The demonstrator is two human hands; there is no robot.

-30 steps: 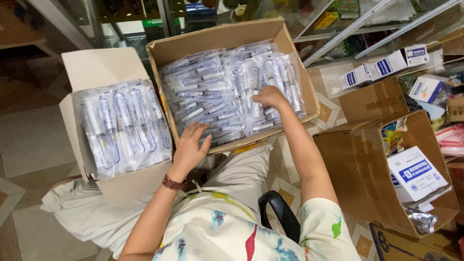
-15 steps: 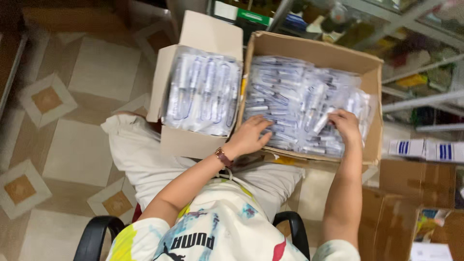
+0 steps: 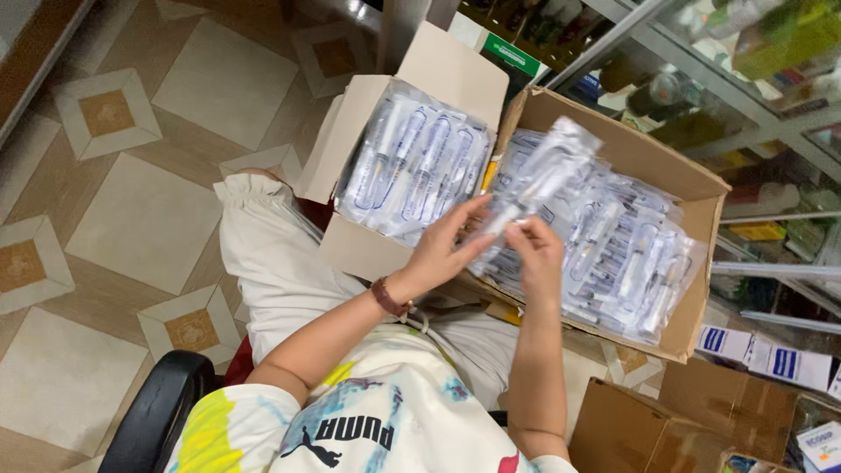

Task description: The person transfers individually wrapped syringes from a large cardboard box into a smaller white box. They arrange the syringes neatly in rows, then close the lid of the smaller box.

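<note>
Clear-plastic syringe packet (image 3: 536, 180), centre frame, I log pinched between left hand (image 3: 442, 250) and right hand (image 3: 536, 258), fingers closed on its lower end; long axis slants up-right over the large cardboard box (image 3: 692, 188), beside the smaller box (image 3: 355, 250).

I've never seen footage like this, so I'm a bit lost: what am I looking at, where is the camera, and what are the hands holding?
The camera sits on a seated person's head, looking down at their own lap and arms. The left hand and right hand together hold up a clear packet with a syringe inside. In front of them are two open cardboard boxes full of such packets: a smaller box on the left and a larger box on the right. Below is a tiled floor.
</note>
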